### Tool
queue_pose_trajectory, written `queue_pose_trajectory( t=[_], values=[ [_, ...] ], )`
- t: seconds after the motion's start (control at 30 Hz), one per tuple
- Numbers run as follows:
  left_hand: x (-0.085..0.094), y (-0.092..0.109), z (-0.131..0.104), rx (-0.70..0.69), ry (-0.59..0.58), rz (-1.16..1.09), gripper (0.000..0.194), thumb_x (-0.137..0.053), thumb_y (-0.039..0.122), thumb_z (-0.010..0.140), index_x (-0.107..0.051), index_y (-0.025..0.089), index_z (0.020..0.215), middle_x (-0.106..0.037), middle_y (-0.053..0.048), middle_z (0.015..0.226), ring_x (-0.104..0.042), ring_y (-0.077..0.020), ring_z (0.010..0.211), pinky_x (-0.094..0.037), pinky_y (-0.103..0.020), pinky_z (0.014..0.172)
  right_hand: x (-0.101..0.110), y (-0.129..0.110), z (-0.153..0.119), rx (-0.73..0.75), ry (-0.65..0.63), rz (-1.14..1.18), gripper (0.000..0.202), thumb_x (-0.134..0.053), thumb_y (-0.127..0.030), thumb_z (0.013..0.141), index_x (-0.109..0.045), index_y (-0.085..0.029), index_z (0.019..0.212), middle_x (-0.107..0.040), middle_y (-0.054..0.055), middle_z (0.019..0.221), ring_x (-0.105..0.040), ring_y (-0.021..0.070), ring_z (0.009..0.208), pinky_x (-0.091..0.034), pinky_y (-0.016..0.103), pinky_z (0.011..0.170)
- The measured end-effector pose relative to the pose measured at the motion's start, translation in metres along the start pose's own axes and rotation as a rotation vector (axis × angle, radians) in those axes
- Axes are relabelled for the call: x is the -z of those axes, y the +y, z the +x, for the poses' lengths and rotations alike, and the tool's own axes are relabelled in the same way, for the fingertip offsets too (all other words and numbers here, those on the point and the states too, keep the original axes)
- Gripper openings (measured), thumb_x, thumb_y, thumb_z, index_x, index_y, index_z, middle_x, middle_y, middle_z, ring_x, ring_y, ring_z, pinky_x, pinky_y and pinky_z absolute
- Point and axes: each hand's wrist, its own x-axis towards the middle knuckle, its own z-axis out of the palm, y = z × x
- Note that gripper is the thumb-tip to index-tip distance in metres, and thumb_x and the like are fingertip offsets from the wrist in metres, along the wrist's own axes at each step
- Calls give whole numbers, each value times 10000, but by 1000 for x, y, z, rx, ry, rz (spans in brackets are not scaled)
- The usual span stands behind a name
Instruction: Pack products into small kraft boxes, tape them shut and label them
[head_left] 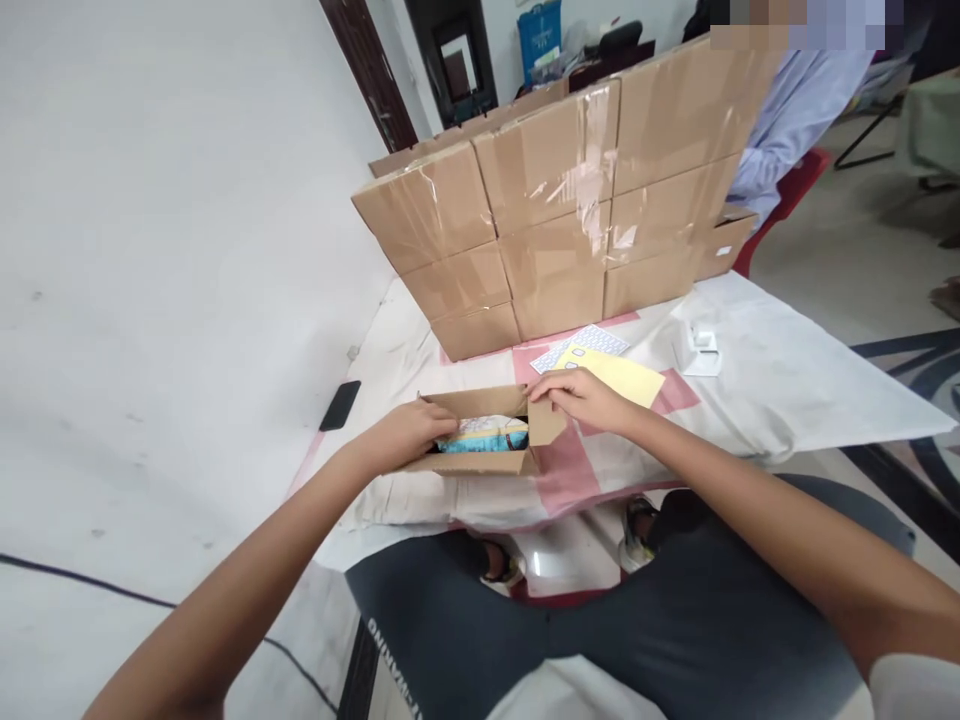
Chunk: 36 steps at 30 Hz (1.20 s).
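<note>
A small open cardboard box [480,463] sits near the front edge of the table. Inside it lies a soft packet [480,436], white above and turquoise below with a yellow stripe. My left hand [416,432] is over the box's left end, its fingers bent inward and their tips touching the packet's left side. Its thumb is hidden. At the other end, my right hand [574,393] grips the top of the right flap [547,422] near the back corner, its fingers curled. Just behind that hand lie a yellow sheet [619,375] and a blue-and-white patterned sheet [600,341].
A wall of taped cardboard boxes [555,250] rises across the back of the table. A black phone [340,405] lies at the left edge, beside the white wall. A small white stand [699,350] is to the right. Behind the boxes a person in a light-blue sleeve [787,120] sits.
</note>
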Motion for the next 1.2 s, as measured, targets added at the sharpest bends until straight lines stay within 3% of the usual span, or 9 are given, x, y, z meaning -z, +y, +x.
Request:
queue_pose_trajectory(
  t=[0.17,0.33,0.53,0.63,0.73,0.9,1.0,1.1,1.2],
  values=[
    [-24,20,-1,45,-123,92,456,-614,142,812,-721,344,1206,-795,-34,1000,-718,-221,754,-509,-344,848,-9,-6,6,47,49,-8,309,-478,-127,832,-772,-207,882,-795,61,1070,-740,214,1085,-554,369,938],
    [-33,46,-16,42,-74,296,610,-391,69,940,-506,252,1511,-575,-178,1502,-708,-273,1154,-488,-404,1015,3,-10,7,10,155,-26,289,-492,-165,825,-775,-201,869,-793,56,1032,-739,208,1000,-548,360,915],
    [-20,51,-44,139,234,463,451,-586,293,980,-595,262,1429,-266,-206,1687,-234,-442,1563,-267,-687,1195,9,-13,2,-107,272,45,167,-531,-160,785,-696,-175,764,-699,12,771,-603,124,625,-474,246,594],
    [-18,37,-43,190,235,342,510,-557,438,996,-567,233,1463,-189,-181,1715,-125,-411,1595,-251,-662,1225,0,-13,0,-43,283,211,216,-550,-241,872,-691,-198,1029,-707,36,1010,-640,134,711,-513,264,630],
    [-16,21,-32,203,145,37,625,-416,572,1025,-473,224,1541,-141,-128,1735,-46,-352,1612,-256,-586,1256,-12,-10,-1,62,169,224,328,-513,-389,987,-641,-248,1254,-663,72,1264,-682,205,1061,-545,393,934],
    [-12,6,-24,46,-141,-388,677,-353,681,997,-483,294,1537,-500,-87,1588,-321,-326,1553,-38,-611,1284,-17,-2,-1,211,-170,-81,544,-404,-621,1030,-747,-209,1117,-677,136,1233,-526,286,1308,-325,540,1186],
    [-10,4,-32,142,-79,-418,677,-600,678,891,-599,286,1444,-649,-112,1435,-475,-388,1438,-348,-573,1197,-9,1,-1,225,-232,-1,624,-417,-700,994,-708,-201,1230,-666,141,1268,-507,290,1323,-332,524,1185],
    [-12,4,-35,293,40,-347,442,-537,578,957,-769,248,1136,-782,-89,1033,-710,-307,1036,-566,-426,928,-13,6,-2,60,-90,75,493,-555,-570,976,-631,-238,1333,-608,122,1355,-523,286,1314,-416,499,1123],
    [-20,2,-24,382,341,-105,442,-558,487,953,-686,210,1273,-722,-136,1194,-667,-328,1146,-543,-493,1005,-38,11,-1,-122,239,56,600,-656,-374,892,-486,-293,1462,-484,121,1421,-488,280,1321,-463,477,1071]
  ],
)
